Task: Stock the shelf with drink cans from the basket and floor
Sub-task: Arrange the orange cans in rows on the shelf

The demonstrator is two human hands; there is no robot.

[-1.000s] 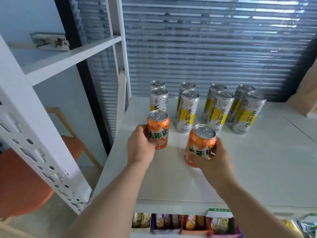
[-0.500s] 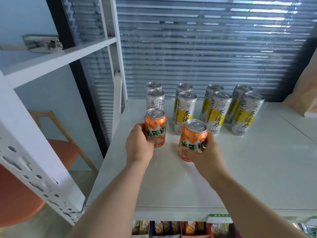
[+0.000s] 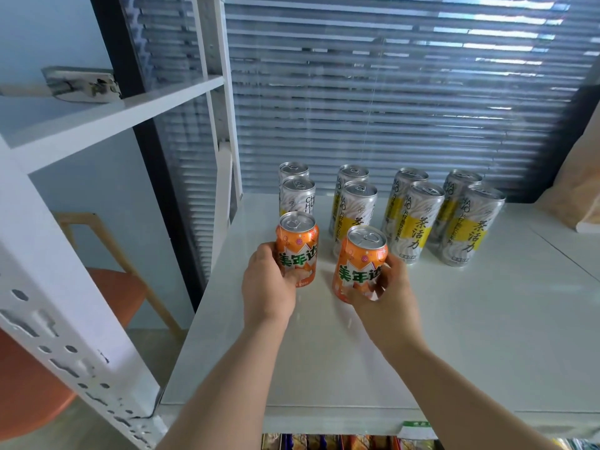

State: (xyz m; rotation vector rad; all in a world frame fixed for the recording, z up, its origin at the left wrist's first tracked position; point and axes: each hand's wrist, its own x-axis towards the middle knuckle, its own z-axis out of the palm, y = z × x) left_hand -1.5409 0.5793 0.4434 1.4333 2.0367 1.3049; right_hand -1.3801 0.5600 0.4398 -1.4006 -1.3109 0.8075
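Note:
Two short orange drink cans stand upright on the white shelf [image 3: 470, 336]. My left hand [image 3: 268, 287] grips the left orange can [image 3: 297, 246] from its left side. My right hand [image 3: 386, 295] grips the right orange can [image 3: 358, 261] from its right and front. Behind them stand several tall silver-and-yellow cans [image 3: 418, 219] in two rows, in front of the window blind. The basket and the floor cans are out of view.
A white perforated shelf upright [image 3: 65, 336] runs down the left. A higher shelf board [image 3: 113, 115] juts out at the upper left. An orange chair [image 3: 110, 293] stands left of the shelf. Snack packets [image 3: 324, 443] show on the shelf below. A brown bag [image 3: 581, 196] sits far right.
Both hands have pushed the orange cans further back on the shelf, closer to the tall cans. The right can has come level beside the left one.

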